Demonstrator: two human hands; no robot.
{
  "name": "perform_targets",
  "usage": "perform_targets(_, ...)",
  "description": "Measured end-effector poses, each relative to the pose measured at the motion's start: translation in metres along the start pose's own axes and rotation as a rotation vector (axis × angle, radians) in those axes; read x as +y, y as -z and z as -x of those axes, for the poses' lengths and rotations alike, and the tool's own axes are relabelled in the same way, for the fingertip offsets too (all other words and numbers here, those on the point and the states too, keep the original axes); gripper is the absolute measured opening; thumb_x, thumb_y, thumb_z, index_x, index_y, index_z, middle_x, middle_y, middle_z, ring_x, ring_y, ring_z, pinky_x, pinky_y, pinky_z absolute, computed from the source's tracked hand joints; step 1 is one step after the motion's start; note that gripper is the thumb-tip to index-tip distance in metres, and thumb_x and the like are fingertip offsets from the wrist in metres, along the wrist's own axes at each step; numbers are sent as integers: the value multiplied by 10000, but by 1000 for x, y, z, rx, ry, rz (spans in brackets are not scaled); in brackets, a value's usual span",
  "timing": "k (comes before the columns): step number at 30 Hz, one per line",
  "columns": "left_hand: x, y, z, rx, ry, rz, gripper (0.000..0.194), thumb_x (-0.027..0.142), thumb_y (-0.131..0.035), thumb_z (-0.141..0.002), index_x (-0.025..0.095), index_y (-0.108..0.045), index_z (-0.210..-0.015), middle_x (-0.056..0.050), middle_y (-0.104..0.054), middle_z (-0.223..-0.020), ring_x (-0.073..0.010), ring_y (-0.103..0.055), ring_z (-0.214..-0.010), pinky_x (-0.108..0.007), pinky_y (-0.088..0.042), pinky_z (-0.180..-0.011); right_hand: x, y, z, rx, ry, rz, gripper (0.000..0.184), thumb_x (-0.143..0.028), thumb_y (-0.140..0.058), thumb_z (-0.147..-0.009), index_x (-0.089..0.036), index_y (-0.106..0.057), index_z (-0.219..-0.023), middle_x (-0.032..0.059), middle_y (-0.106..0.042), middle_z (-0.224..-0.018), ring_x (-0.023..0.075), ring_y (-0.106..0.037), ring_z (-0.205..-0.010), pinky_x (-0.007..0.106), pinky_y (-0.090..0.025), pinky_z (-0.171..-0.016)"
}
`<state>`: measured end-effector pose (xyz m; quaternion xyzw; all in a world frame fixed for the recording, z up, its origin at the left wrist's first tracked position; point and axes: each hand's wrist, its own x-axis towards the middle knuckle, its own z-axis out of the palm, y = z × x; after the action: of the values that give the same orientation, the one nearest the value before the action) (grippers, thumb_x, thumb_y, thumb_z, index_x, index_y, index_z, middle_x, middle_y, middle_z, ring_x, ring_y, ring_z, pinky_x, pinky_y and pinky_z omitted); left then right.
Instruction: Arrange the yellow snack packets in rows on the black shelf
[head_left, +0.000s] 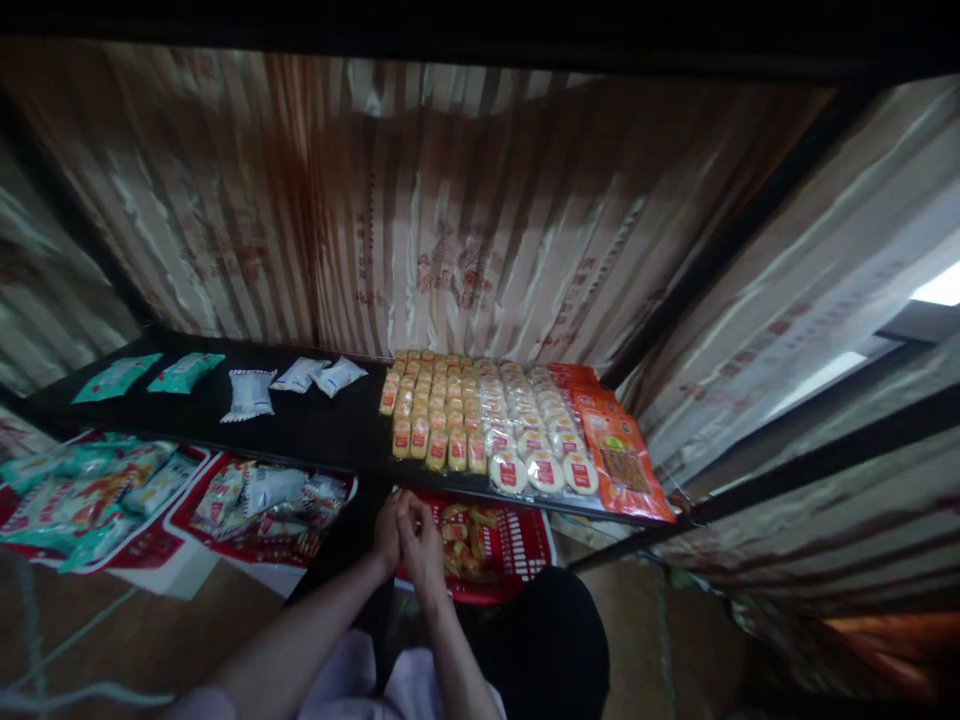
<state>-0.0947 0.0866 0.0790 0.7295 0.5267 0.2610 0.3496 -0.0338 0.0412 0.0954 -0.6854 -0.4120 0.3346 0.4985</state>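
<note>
My left hand (pixel 388 530) and my right hand (pixel 418 545) are clasped together in front of me, fingers folded against each other. No thing shows between them, though the palms are hidden. They sit beside the front edge of a black shelf (pixel 330 440), at the left end of a red basket (pixel 517 545) holding a few yellow packets (pixel 461 540). On the shelf beyond stand rows of small yellow packaged cakes (pixel 435 400). Round white packaged cakes (pixel 544 470) are lined up to their right, followed by orange snack bags (pixel 619 455).
Green bags (pixel 186 371) and white packets (pixel 249 393) lie on the shelf's left part. Below, one red basket (pixel 176 520) holds mixed packets; another basket (pixel 105 560) holds green bags. Black frame posts (pixel 739 235) and a patterned curtain (pixel 450 220) enclose the shelf. My knee (pixel 559 640) is near the basket.
</note>
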Motion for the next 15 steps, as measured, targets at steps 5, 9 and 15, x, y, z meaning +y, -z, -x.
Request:
perform_targets(5,-4,-11,-3,-109,24,-35,160,200,-420,-801,192,-566,-738,-29,-614,-838,-166,-542,-881,-283,-422,-850,20,6,-4,-21,-61,-23,404,-534,-488,-761,-181,-595,-926,92,-706,-912,219,-659,-870,323,-489,-804)
perform_targets(9,-4,-24,-6,-240,106,-100,211,198,-407,-842,176,-618,-844,-55,-645,-925,-167,-557,-970,-264,-395,-925,36,12,-8,-2,-106,35,395,-538,-428,-799,-191,-599,-880,80,-710,-869,213,-660,-846,307,-487,-782)
perform_targets(15,-9,-47,3,-348,268,-124,334,119,-330,-877,99,-621,-1039,-150,-631,-1129,-180,-564,-1070,-261,-372,-972,63,28,-25,-179,-295,403,425,-381,-284,-888,-175,-654,-852,102,-723,-882,206,-667,-849,270,-482,-738)
